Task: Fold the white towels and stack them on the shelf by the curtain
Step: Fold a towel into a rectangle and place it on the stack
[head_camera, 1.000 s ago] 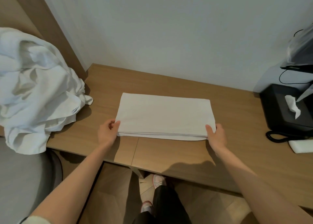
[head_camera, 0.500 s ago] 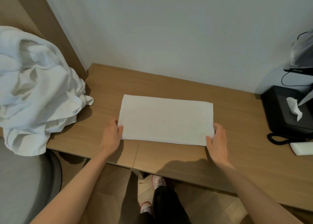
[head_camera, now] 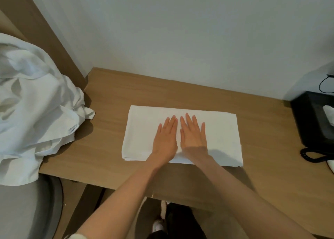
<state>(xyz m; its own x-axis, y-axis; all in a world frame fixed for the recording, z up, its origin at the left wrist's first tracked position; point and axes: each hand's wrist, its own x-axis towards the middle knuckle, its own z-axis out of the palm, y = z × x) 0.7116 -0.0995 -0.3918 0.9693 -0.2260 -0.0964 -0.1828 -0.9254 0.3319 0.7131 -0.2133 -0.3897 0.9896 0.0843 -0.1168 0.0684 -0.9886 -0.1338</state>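
A white towel [head_camera: 220,134], folded into a flat rectangle, lies on the wooden desk [head_camera: 101,130] in front of me. My left hand [head_camera: 165,139] and my right hand [head_camera: 193,135] rest flat on the middle of the towel, side by side, palms down and fingers straight. A crumpled pile of white towels [head_camera: 34,108] lies heaped at the left, spilling over the desk's left end.
A black tissue box [head_camera: 314,119] with a tissue sticking out stands at the desk's right end, with a coiled black cord [head_camera: 312,155] in front of it. A grey seat [head_camera: 21,208] sits low at the left. The white wall runs behind the desk.
Both hands have left the towel's near corners and moved inward onto its middle, now lying flat side by side. The towel lies flat in the same place.
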